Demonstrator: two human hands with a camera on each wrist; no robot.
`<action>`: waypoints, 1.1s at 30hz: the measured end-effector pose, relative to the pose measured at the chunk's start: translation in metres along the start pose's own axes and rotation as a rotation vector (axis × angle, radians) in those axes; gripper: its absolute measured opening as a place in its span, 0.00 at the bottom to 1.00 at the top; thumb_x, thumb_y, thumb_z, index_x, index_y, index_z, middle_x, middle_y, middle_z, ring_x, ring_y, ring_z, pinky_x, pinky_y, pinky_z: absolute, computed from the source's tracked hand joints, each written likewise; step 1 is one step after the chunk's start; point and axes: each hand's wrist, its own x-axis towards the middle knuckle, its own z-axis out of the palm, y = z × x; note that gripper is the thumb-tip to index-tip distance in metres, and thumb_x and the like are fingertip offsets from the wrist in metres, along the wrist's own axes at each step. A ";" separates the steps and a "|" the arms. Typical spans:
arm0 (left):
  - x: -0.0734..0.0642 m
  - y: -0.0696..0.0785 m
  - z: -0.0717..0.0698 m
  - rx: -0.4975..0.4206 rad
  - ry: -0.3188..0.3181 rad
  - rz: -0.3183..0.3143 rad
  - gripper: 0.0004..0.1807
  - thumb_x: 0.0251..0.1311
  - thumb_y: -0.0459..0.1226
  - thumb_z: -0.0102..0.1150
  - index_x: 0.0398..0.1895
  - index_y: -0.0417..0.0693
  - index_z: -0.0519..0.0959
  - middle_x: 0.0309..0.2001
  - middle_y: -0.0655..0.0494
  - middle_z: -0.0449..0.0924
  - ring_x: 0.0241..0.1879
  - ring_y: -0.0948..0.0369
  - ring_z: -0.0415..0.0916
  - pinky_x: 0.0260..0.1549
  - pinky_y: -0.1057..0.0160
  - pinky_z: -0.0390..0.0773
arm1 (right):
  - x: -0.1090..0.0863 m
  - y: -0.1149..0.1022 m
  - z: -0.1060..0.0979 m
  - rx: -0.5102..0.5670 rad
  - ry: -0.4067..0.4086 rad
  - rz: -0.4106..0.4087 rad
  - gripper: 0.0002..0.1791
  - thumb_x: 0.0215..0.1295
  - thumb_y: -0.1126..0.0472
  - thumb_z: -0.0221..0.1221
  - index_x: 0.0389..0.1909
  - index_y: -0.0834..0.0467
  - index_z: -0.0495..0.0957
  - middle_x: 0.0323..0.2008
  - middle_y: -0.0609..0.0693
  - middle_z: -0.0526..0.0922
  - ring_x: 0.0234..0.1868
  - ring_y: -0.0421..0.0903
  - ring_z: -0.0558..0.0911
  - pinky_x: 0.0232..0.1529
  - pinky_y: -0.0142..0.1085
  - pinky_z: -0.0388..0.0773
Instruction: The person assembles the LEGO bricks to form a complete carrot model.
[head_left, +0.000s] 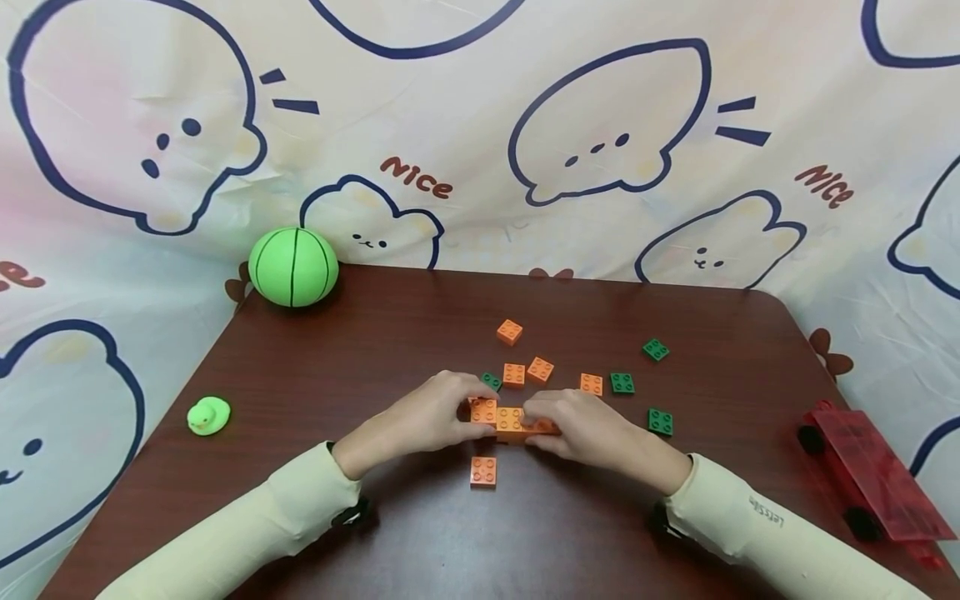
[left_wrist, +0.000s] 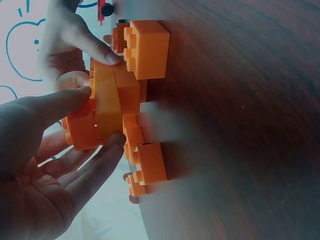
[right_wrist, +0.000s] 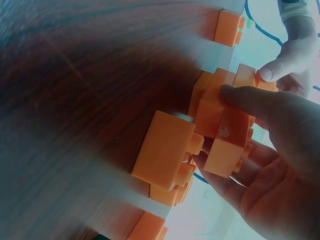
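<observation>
A joined block of several orange toy building bricks lies between both hands, low over the table. My left hand pinches its left end, thumb on the near side and fingers on the far side. At the right end my right hand grips the block, its fingers covering part of the studs. In the left wrist view the stacked bricks show staggered layers. The right wrist view shows the right thumb pressed along the side of the stack. One loose orange brick sits just in front.
Loose orange bricks and green bricks are scattered behind and right of the hands. A green ball stands at the back left, a green rubber duck at the left edge. A translucent red toy car is far right.
</observation>
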 end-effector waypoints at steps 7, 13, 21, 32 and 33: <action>0.002 -0.002 0.002 -0.053 -0.012 -0.016 0.23 0.62 0.43 0.72 0.59 0.45 0.84 0.56 0.50 0.86 0.51 0.60 0.82 0.52 0.54 0.84 | 0.000 0.000 -0.001 0.003 -0.009 0.005 0.08 0.64 0.55 0.71 0.40 0.47 0.82 0.32 0.38 0.80 0.29 0.39 0.75 0.31 0.26 0.71; 0.000 -0.006 0.006 -0.120 -0.004 -0.029 0.27 0.62 0.47 0.72 0.62 0.45 0.82 0.59 0.50 0.85 0.55 0.60 0.82 0.56 0.52 0.82 | -0.001 0.001 0.000 0.001 -0.001 0.001 0.07 0.64 0.55 0.71 0.40 0.47 0.82 0.33 0.38 0.80 0.29 0.38 0.74 0.31 0.26 0.71; -0.003 -0.010 0.009 -0.315 -0.032 -0.078 0.23 0.75 0.47 0.57 0.66 0.46 0.79 0.49 0.49 0.88 0.32 0.59 0.87 0.39 0.59 0.86 | 0.000 0.002 0.001 0.015 -0.001 0.005 0.07 0.65 0.54 0.71 0.39 0.47 0.82 0.32 0.38 0.81 0.29 0.37 0.74 0.30 0.26 0.72; 0.001 -0.008 0.007 -0.477 -0.044 -0.164 0.21 0.75 0.44 0.58 0.60 0.38 0.82 0.49 0.44 0.87 0.32 0.54 0.89 0.34 0.61 0.86 | 0.000 0.003 0.001 0.007 0.012 -0.009 0.08 0.64 0.54 0.71 0.39 0.46 0.81 0.31 0.37 0.79 0.27 0.34 0.71 0.29 0.26 0.70; 0.001 -0.008 0.007 -0.478 -0.046 -0.167 0.21 0.75 0.44 0.58 0.60 0.38 0.82 0.48 0.44 0.88 0.32 0.54 0.89 0.34 0.61 0.86 | 0.000 0.003 0.002 0.006 0.014 -0.010 0.08 0.64 0.54 0.71 0.39 0.46 0.81 0.31 0.37 0.79 0.27 0.34 0.71 0.29 0.26 0.70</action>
